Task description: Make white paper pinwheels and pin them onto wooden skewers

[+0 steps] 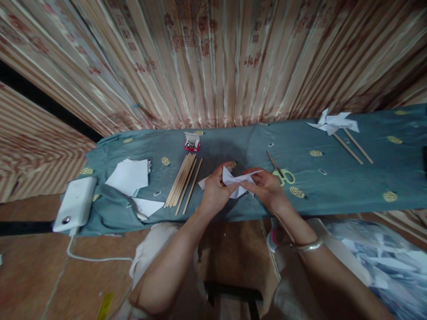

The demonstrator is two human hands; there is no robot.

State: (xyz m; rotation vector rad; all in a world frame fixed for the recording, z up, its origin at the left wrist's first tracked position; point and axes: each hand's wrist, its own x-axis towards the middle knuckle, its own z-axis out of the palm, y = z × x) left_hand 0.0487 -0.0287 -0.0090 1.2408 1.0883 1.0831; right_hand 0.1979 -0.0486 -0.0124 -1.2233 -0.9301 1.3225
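Between my two hands is a white paper pinwheel (236,180), its corners bent in toward the middle. My left hand (216,190) grips its left side, with the thumb pressed near the centre. On the other side my right hand (265,189) pinches it, thumb also reaching to the centre. Scissors with pale green handles (283,176) lie just right of my right hand. A bundle of wooden sticks (182,180) rests to the left of my left hand. Beyond the sticks stands a small open red box (192,143) of shiny metal pieces.
A stack of white paper (128,177) and a loose paper piece (148,207) lie at left. A white device with a cable (76,204) sits on the left edge of the cloth-covered table (247,149). Paper pinwheels on sticks (338,123) lie far right. A striped curtain (213,62) hangs behind.
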